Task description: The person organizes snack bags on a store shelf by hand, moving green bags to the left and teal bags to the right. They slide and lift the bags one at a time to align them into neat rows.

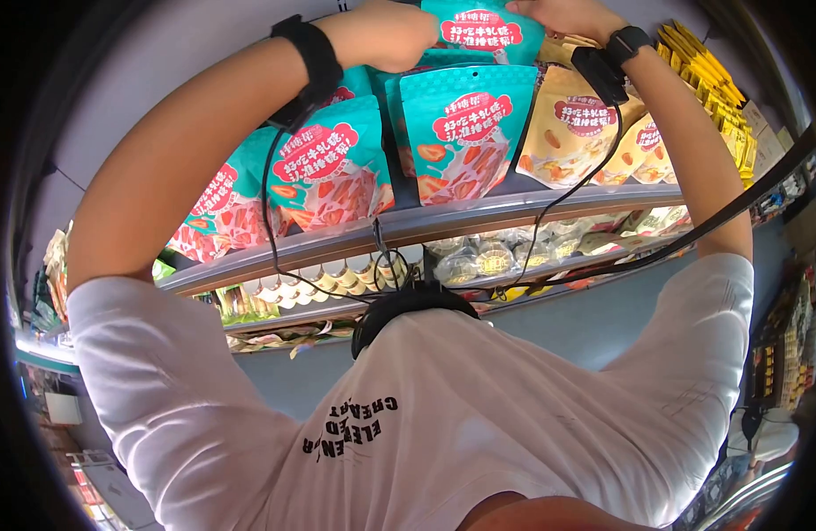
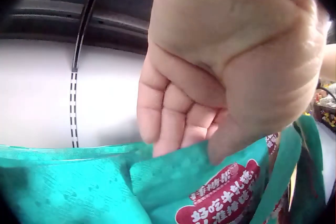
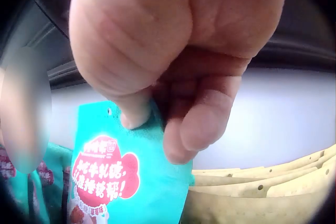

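Store shelf [image 1: 478, 216]: both hands [image 2: 231, 61] pinch teal pkgs [image 3: 163, 192] at top, w/ red labels [image 3: 131, 182], wht txt [image 3: 100, 170]

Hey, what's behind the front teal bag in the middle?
Behind the front bag are more teal bags. The right hand grips another bag, seen above the front bag. Lower down, the rest is covered, so I can't count them.

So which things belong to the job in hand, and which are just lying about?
Apparently in the job:
left hand
right hand
teal, red-labelled plastic pouches the hands pinch

Just around:
tan, red-labelled plastic pouches
slim yellow packets
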`<state>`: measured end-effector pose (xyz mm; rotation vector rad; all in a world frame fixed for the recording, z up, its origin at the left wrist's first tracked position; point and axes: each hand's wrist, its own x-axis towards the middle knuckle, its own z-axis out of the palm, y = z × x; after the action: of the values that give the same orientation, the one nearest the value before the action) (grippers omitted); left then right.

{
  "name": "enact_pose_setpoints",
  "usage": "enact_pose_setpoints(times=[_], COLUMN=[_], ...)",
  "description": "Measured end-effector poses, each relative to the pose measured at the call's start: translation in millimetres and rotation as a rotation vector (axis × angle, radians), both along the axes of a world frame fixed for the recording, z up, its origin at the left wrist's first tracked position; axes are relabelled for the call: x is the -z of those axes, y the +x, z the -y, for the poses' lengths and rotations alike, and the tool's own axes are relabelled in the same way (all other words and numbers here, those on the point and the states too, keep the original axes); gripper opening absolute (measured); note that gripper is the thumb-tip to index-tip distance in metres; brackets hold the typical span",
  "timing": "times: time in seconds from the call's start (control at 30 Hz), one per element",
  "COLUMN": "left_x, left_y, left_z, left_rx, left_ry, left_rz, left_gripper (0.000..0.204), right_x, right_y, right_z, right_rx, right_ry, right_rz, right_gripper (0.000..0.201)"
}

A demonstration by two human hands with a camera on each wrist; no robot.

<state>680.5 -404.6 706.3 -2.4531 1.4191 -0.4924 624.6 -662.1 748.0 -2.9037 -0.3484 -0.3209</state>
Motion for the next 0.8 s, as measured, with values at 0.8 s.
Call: enact_pose_setpoints(times=[0.8], left_x=[7], left_y=[19], left_z=[6], left_rx=[0.024], left_ry=[-0.273], left_rz=[-0.057], left_gripper=[0.01], right_x=[24], right_y=[-29], right_z=[-2], right_rx=[-0.173], right_ry=[-0.141], right_rz=[0.163], right_gripper=[0.032])
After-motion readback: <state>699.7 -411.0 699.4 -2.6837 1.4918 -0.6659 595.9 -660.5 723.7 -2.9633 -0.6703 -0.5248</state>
